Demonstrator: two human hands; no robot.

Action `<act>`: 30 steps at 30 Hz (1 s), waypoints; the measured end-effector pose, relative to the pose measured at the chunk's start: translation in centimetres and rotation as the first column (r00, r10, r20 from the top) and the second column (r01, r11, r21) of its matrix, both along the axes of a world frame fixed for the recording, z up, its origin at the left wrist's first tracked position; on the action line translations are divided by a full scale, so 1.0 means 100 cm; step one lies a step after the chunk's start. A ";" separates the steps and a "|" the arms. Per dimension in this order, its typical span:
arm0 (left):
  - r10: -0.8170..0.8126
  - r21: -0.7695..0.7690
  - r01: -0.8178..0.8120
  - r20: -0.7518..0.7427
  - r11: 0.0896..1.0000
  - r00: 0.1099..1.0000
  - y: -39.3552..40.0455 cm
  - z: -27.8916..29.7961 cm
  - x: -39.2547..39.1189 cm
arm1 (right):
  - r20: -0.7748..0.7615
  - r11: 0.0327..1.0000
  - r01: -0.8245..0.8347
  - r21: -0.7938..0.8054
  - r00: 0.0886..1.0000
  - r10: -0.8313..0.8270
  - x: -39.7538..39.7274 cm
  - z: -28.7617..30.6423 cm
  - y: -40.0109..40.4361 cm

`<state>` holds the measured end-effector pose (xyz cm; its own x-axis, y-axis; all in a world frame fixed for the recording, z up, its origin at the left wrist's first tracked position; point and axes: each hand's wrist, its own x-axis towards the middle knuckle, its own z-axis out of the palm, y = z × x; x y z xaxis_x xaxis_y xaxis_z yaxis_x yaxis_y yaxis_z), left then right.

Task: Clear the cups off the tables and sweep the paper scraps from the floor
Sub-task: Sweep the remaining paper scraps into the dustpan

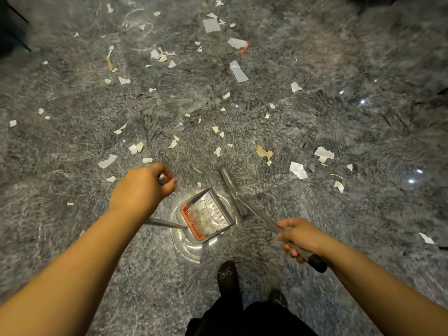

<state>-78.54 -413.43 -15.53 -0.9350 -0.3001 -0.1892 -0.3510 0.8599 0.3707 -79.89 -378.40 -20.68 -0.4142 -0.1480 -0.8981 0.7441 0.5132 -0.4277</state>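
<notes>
Both hands grip handles — left [143, 184] dustpan [206, 218], right [301, 236] broom [234, 190] — paper scraps [298, 169] scattered beyond.

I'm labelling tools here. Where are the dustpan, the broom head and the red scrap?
dustpan [215, 212]: head view, on its clear ribbed tray.
broom head [230, 184]: head view, on its grey bar.
red scrap [244, 49]: head view, on its middle.

A polished grey marble floor [315, 112] with fine white and dark veining fills nearly the whole view. It is glossy: small bright ceiling-light reflections [363, 101] glint on its right side, with more lower down near the right edge. Dark furniture legs [14, 25] stand in shadow at the upper left corner, and another dark shape sits at the top right.
</notes>
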 end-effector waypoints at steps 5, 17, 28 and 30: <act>0.004 -0.054 -0.005 -0.016 0.999 1.000 0.000 0.008 0.019 | 0.017 0.999 0.031 0.012 0.999 -0.031 -0.004 -0.008 0.010; 0.082 -0.099 -0.079 0.032 0.992 0.996 0.017 0.002 0.046 | 0.033 0.958 -0.282 0.052 0.959 0.280 -0.003 -0.040 -0.006; 0.164 -0.103 -0.165 -0.010 0.981 0.986 0.015 -0.004 0.077 | 0.068 0.891 -0.448 -0.074 0.889 0.453 0.014 -0.033 -0.049; 0.235 -0.077 -0.235 -0.012 0.969 0.972 0.010 -0.004 0.088 | 0.066 0.879 -0.469 -0.083 0.878 0.475 0.016 -0.024 -0.053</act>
<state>-69.77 -412.44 -15.97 -0.8369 -0.5252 -0.1542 -0.5458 0.7795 0.3073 -78.27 -383.66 -23.13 -0.2062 -0.3642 -0.9082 0.4539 0.7866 -0.4186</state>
